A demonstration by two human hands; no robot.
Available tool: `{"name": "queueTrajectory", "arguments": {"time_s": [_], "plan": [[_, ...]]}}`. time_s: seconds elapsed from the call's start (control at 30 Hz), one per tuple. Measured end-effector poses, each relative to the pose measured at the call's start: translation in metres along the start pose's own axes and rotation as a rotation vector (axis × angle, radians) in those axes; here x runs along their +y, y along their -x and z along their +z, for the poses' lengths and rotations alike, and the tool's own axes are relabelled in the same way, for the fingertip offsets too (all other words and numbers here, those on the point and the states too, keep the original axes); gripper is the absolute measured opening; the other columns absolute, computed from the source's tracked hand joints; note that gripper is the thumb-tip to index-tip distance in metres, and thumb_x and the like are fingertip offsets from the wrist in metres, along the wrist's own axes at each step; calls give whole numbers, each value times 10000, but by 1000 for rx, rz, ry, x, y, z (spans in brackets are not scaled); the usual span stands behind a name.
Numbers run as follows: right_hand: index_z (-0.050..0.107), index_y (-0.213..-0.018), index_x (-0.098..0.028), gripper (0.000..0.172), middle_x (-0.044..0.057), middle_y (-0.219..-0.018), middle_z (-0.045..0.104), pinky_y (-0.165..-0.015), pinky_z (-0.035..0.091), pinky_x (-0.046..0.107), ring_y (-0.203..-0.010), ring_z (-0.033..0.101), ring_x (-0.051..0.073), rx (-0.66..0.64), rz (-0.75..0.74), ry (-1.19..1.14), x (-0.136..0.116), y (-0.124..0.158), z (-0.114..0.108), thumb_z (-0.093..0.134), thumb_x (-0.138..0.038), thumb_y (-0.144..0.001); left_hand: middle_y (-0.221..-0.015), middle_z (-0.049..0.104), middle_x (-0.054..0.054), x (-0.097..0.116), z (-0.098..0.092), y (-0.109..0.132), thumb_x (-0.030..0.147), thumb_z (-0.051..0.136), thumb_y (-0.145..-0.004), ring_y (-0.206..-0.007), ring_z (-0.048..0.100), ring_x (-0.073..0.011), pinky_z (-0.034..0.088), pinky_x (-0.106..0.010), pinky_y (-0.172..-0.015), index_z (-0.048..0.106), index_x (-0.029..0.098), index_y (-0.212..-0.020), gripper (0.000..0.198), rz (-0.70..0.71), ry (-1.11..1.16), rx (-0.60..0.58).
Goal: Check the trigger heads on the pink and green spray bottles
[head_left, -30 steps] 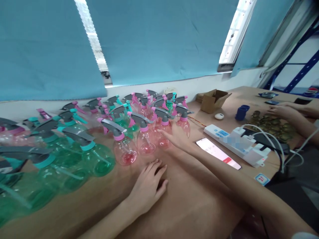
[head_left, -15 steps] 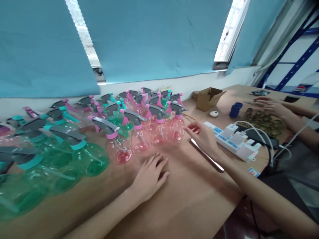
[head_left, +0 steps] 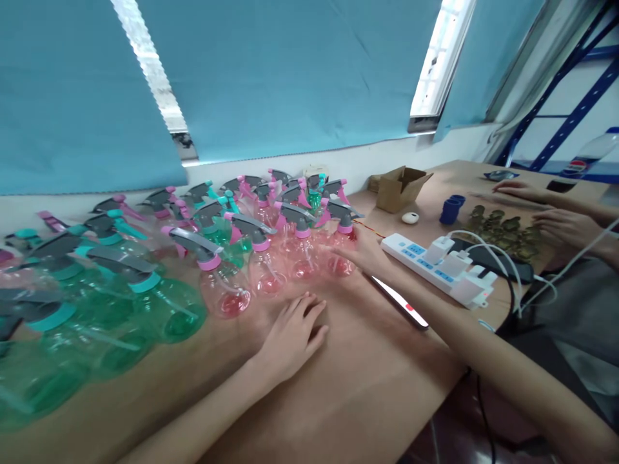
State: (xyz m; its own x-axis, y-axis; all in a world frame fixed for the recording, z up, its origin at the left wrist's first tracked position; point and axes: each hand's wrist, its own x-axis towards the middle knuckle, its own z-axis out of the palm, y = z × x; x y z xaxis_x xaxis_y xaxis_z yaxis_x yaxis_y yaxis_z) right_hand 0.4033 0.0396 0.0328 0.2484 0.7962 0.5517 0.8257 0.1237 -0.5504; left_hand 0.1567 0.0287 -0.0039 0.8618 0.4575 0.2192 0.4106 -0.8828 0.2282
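My left hand (head_left: 291,337) lies flat on the brown table (head_left: 367,399), fingers spread, holding nothing. In front of it stand several pink spray bottles (head_left: 264,261) with grey triggers. My right hand (head_left: 360,252) reaches forward with fingers stretched out and touches the base of the rightmost pink bottle (head_left: 341,248). A phone (head_left: 399,303) lies just right of my right wrist. Green spray bottles (head_left: 145,296) with teal collars crowd the left side.
A white power strip (head_left: 438,270) with chargers and cables sits to the right. Behind it are a small cardboard box (head_left: 400,188), a white round object (head_left: 410,218) and blue cups (head_left: 451,210). Another person's hands (head_left: 561,222) work by dark-green parts (head_left: 505,232) at far right.
My right hand left the phone and moved back left to the rightmost pink bottle. My left hand stayed flat in place. The view shifted slightly.
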Motion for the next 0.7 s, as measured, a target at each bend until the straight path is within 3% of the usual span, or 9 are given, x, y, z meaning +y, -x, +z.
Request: {"name": "queueTrajectory", "arguments": {"time_s": [0.1,0.2,0.37,0.43,0.5,0.7], "plan": [[515,-1160,-174,510,127,-1138,618,-846,441,409,-1040,577,281,-28,-12,-16,-10,22,-13,621,-473,-760,-1318,496,-108,0,-1,1,279,483,-918,-1238,434,-273,355,-453,-1014,484,176,-1256,353,-29,46,25],[526,-1065,-167,456,131,-1059,623,-799,451,418,-980,581,293,-41,11,-4,-28,49,-23,627,-483,-752,-1299,507,-113,2,-4,3,298,491,-921,-1205,468,-263,378,-441,-999,438,172,-1280,385,-89,96,65],[496,-943,-215,371,51,-898,605,-656,465,342,-789,585,216,-117,56,-95,-70,85,-30,610,-524,-771,-1324,486,-134,5,-13,20,385,610,-838,-1209,463,-296,390,-475,-986,334,177,-1345,613,-163,154,105],[503,-881,-217,360,42,-846,596,-635,459,354,-764,575,221,-152,35,-18,-88,92,-31,617,-535,-757,-1356,456,-130,6,-18,31,400,640,-811,-1238,433,-303,381,-478,-996,298,195,-1371,687,-168,203,115],[513,-867,-210,346,44,-843,593,-646,464,366,-767,576,223,-187,23,-3,-104,96,-26,644,-505,-742,-1389,421,-123,5,-22,44,396,659,-797,-1262,405,-305,369,-480,-1007,255,218,-1397,746,-166,264,127],[508,-984,-201,394,61,-1004,575,-796,477,382,-946,559,219,-293,-15,-329,-141,104,15,697,-416,-715,-1468,318,-103,-5,-35,82,391,691,-778,-1311,343,-317,331,-517,-1030,150,289,-1433,856,-213,378,200]]}}
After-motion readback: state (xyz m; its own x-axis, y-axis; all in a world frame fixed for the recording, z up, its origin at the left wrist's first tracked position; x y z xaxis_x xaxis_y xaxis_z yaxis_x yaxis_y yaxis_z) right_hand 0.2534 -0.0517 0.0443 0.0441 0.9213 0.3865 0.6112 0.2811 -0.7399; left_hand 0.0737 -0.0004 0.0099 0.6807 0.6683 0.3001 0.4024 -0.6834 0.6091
